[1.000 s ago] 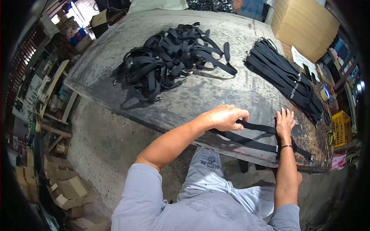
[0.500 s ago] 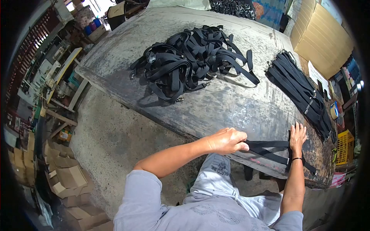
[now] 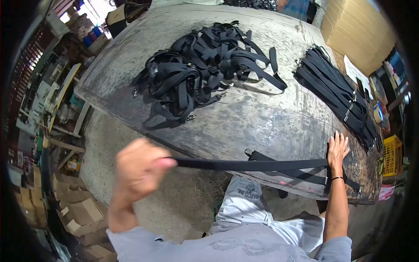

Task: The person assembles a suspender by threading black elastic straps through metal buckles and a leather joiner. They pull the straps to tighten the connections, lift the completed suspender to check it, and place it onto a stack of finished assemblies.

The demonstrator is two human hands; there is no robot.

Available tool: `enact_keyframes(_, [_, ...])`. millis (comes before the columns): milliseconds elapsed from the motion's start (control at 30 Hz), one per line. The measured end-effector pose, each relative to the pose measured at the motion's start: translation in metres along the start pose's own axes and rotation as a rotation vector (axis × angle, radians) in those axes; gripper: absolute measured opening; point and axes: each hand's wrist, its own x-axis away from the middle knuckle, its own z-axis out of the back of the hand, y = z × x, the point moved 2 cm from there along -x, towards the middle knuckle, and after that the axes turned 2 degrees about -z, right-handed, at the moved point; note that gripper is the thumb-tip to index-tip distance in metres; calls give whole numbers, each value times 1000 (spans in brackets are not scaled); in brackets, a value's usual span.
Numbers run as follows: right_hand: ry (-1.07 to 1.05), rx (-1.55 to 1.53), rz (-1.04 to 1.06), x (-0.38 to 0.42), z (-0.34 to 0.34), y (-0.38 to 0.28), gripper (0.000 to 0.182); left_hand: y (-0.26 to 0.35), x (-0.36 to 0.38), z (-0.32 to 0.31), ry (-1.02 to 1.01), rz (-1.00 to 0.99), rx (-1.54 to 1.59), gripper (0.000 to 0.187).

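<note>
My left hand [image 3: 139,168] is raised off the table to the left, blurred, with its fingers closed on one end of a black strap [image 3: 248,165]. The strap runs taut to the right, where my right hand [image 3: 338,150] lies flat with spread fingers and pins it to the table [image 3: 244,118] near the front right edge. More of the strap, with a metal buckle [image 3: 248,153], lies folded on the table under the taut length.
A tangled heap of black straps [image 3: 205,65] lies in the middle of the table. A neat stack of straightened straps [image 3: 336,96] lies along the right side. Cardboard boxes [image 3: 358,30] stand at the back right, more boxes [image 3: 74,214] on the floor at left, a yellow crate [image 3: 390,153] at right.
My left hand has pulled far to the left and up, off the table, drawing the strap out long and taut. My right hand has stayed pressed on the strap.
</note>
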Motion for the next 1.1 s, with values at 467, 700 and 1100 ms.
enact_keyframes(467, [47, -324, 101, 2, 7, 1, 68, -1, -84, -267, -251, 49, 1, 23])
enact_keyframes(700, [283, -752, 220, 22, 68, 93, 45, -16, -65, -259, 32, 207, 197, 46])
enact_keyframes(1100, [-264, -401, -117, 80, 81, 215, 25, 105, -125, -237, 15, -176, 408, 31])
